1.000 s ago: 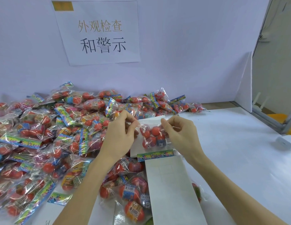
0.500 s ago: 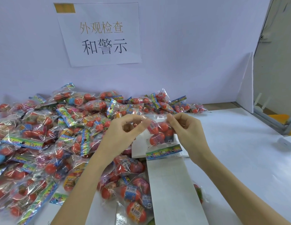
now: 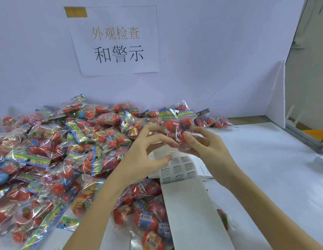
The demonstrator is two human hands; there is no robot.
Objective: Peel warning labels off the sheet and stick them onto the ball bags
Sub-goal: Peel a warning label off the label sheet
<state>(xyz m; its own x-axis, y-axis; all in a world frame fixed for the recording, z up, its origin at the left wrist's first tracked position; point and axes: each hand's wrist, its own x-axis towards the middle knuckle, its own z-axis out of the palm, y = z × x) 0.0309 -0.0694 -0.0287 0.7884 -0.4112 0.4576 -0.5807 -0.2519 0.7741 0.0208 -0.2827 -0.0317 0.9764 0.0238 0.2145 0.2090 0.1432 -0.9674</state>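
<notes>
Bag flipped header-up over the label sheet

Across my counter (image 3: 265, 177) the heap of ball bags (image 3: 58, 150) lies to the left, the label sheet (image 3: 189, 204) dead ahead with its warning labels (image 3: 177, 169) showing. A second ago the held bag (image 3: 177, 123) hung header-down; now it is raised and turned over — I judge it is being checked or readied for a label. My right hand (image 3: 207, 148) pinches its lower edge; my left hand (image 3: 144, 156) has fingers curled at the bag's side, grip unclear.

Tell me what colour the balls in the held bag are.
Mostly red-orange balls, seen in the head view.
</notes>
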